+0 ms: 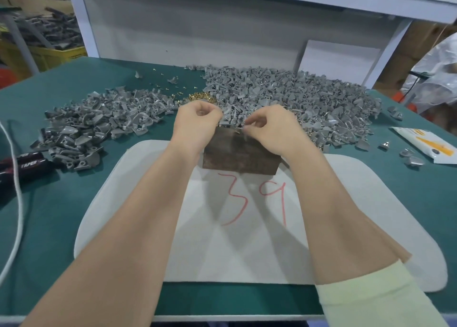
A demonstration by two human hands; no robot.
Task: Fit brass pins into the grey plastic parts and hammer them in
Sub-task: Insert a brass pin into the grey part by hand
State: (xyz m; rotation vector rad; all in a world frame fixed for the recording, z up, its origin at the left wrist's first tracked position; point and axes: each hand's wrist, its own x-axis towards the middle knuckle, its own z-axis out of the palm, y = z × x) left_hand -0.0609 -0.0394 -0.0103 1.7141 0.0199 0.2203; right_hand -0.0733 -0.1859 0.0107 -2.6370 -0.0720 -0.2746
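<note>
Hands, left (197, 115) and right (270, 126), curl above block (237, 154); anything held is hidden.

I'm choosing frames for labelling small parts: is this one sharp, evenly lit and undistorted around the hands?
Head view: soft, even light, no glare; several faint arm shadows fan over the white mat; fingertips of the right hand and the grey part they pinch are smeared; the wide lens bows the edges of the green table and tilts the shelf posts.

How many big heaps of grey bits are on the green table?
2. The smaller heap lies left of the wooden block; the bigger heap spreads behind it and rightward. Loose bits lie apart.
</note>
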